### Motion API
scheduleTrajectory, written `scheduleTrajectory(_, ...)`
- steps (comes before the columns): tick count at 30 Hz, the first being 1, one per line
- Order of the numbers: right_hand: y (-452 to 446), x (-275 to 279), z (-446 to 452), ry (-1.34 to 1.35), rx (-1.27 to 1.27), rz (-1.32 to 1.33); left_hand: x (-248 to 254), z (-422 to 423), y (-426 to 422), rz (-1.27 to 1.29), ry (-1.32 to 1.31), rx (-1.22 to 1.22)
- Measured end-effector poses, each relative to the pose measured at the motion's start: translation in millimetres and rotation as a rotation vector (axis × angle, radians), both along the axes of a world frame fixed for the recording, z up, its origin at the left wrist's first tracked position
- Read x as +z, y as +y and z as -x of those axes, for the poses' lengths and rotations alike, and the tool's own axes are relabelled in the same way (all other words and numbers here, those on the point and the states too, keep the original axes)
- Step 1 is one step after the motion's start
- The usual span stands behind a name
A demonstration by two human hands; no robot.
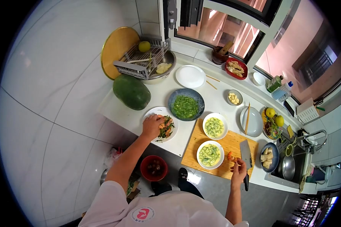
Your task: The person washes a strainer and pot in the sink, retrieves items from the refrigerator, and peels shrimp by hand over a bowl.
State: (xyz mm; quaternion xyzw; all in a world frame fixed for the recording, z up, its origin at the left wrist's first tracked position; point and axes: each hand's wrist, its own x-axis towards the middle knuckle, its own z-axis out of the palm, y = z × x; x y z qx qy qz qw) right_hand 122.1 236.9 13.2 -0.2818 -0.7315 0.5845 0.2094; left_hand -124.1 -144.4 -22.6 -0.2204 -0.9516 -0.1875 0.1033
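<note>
My left hand (151, 126) is at the white plate (172, 135) of orange shrimp and cut greens (166, 130). Its fingers are bent together on the food, and what they grip is hidden. Over the front right of the wooden cutting board (219, 167), my right hand (238, 172) pinches a small orange piece that looks like shrimp. Another orange shrimp (230, 156) lies just beyond those fingertips. Close by on the right rests a kitchen knife (246, 154), its black handle past the board's edge. Two white bowls of yellow-green egg mixture (214, 127) (210, 154) stand on the board.
Chopped greens fill a dark bowl (184, 106) behind the plate. A watermelon (131, 92) and dish rack (140, 60) stand at left. Chopsticks (247, 119) lie across a grey plate (255, 126). A ginger bowl (269, 157) borders the sink (280, 178). A red bin (154, 168) stands below.
</note>
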Motion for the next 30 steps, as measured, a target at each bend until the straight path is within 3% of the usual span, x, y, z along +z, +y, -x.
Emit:
scheduleTrajectory(9,-8,6,0,0.023,0.046,-0.017,13,1,-7,-0.031,0.031,-0.142)
scheduleTrajectory(12,-13,12,0,0.022,0.039,-0.017,8,2,-10,-0.191,0.030,-0.059)
scheduleTrajectory(14,-19,19,1,0.018,0.035,-0.013,2,4,-13,-0.656,-0.233,0.176)
scheduleTrajectory(15,-24,24,3,0.032,0.040,-0.004,3,3,-17,-0.656,-0.231,0.179)
scheduleTrajectory(17,-36,33,7,0.048,0.053,0.006,12,0,-24,-1.230,-0.637,0.308)
scheduleTrajectory(19,-53,41,13,0.092,0.118,0.054,28,-8,-30,-1.270,-0.702,0.353)
scheduleTrajectory(22,-85,45,22,0.089,0.243,0.121,38,-31,-39,-1.699,-0.889,0.455)
scheduleTrajectory(28,-185,49,54,0.045,0.688,0.229,71,-106,-41,-1.867,-1.057,0.429)
scheduleTrajectory(30,-229,54,64,0.062,0.761,0.219,60,-134,-48,-1.836,-1.087,0.314)
